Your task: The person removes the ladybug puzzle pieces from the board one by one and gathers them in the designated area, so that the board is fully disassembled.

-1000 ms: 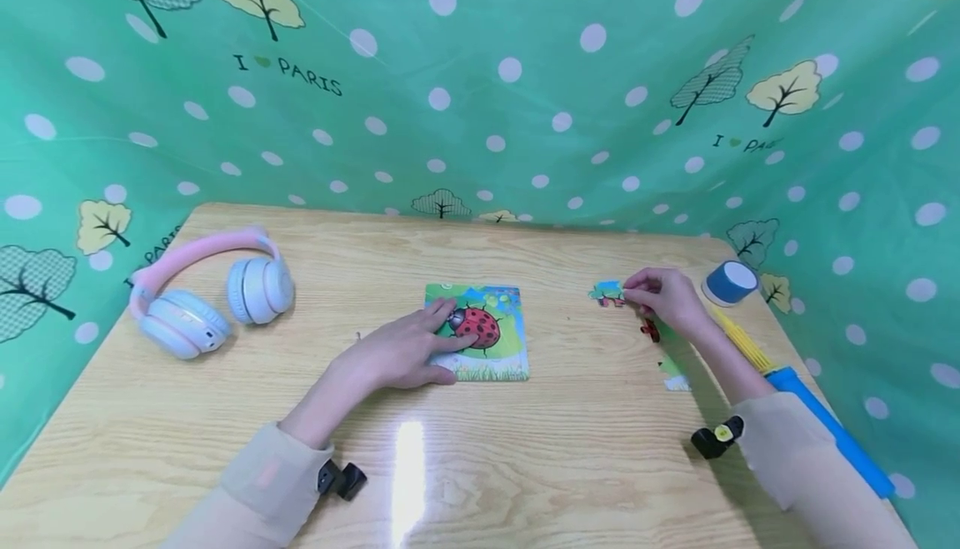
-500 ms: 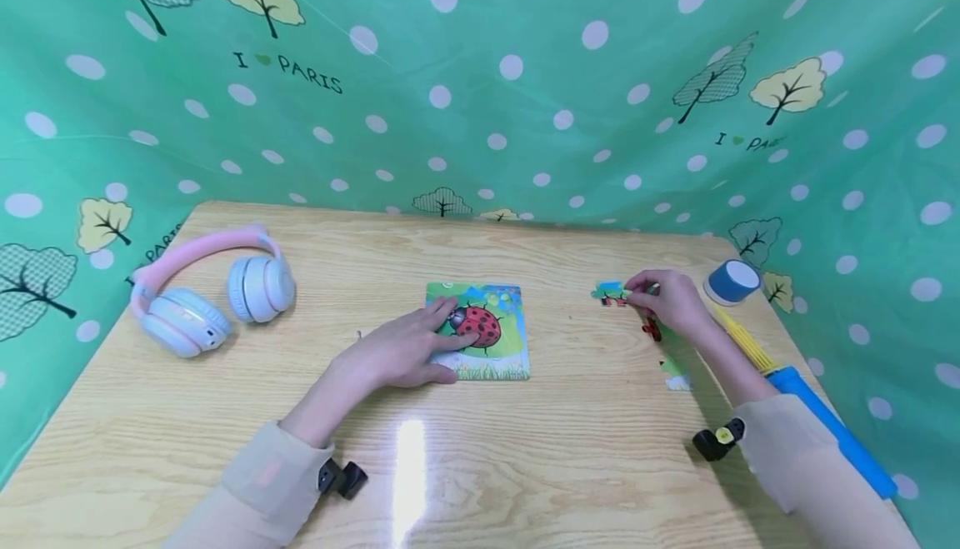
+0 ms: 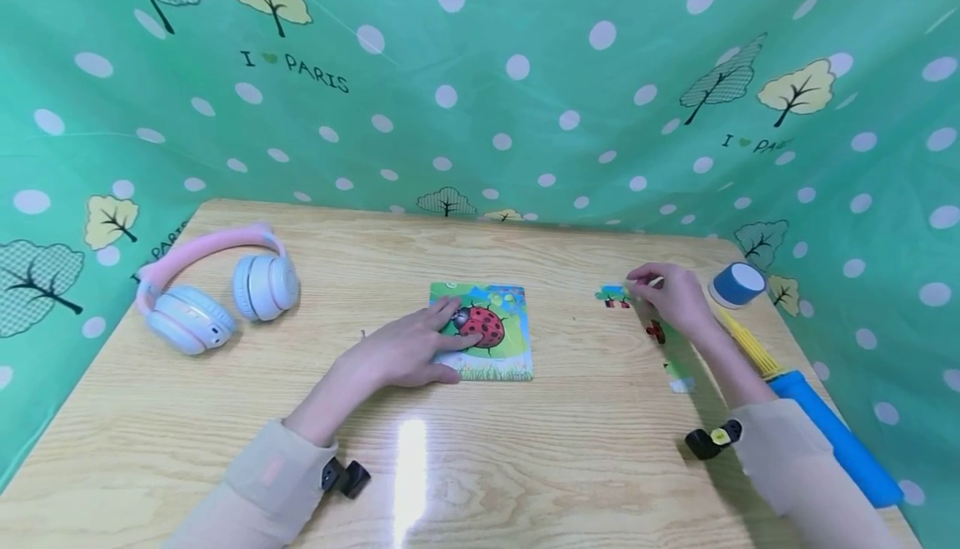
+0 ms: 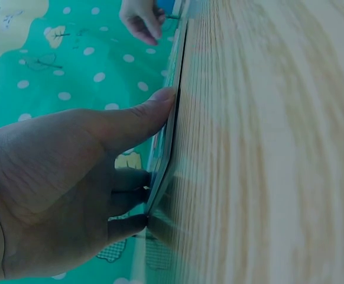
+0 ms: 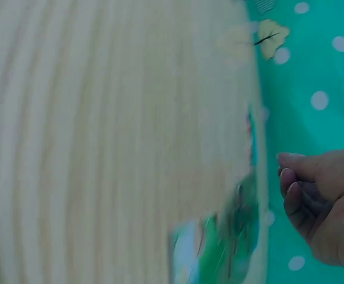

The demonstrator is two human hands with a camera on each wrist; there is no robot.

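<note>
Left hand [image 3: 408, 351]: fingers are spread, rested on the ladybug puzzle [image 3: 495, 328].
Ladybug puzzle: is laid mid-counter [image 3: 555, 449].
Right hand [image 3: 671, 297]: fingers are bent, raised beside the loose pieces [image 3: 615, 296]; whether anything is pinched cannot be told.
Loose pieces: are scattered on the counter's right side.
Headphones [image 3: 187, 316]: are placed at left.

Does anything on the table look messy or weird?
The puzzle pieces by the right hand look odd: their outline is jagged, unlike the square ladybug picture. I see nothing spilled.
</note>
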